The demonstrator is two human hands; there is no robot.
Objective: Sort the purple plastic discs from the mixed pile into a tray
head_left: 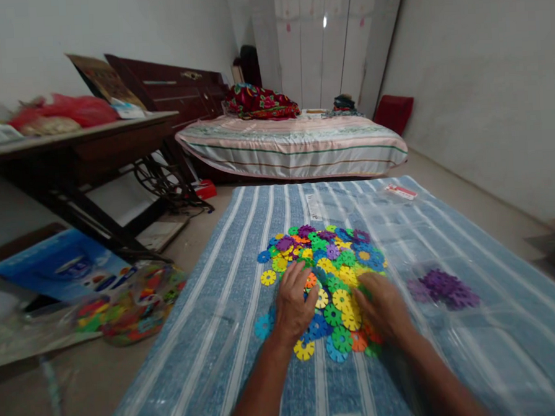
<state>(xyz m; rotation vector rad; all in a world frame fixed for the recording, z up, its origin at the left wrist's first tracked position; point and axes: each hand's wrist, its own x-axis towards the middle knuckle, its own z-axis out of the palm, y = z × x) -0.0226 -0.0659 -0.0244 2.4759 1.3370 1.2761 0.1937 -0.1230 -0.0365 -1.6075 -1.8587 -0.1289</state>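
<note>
A loose pile of notched plastic discs [330,286] in yellow, green, blue, orange and purple lies on the striped cloth [216,285]. My left hand [294,300] rests on the pile's left side, fingers apart and thumb toward the middle. At the right side of the pile is my right hand [387,301], bent toward the yellow discs; motion smears its fingers, so a held disc cannot be made out. Farther right, purple discs [444,288] sit heaped in a clear plastic container.
Another clear plastic container [210,342] lies on the left of the cloth. A red and white label [401,192] is at the far right. On the floor at left are bags of colourful pieces [143,305] beside a sewing-machine table [83,140]. Beyond stands a bed [293,145].
</note>
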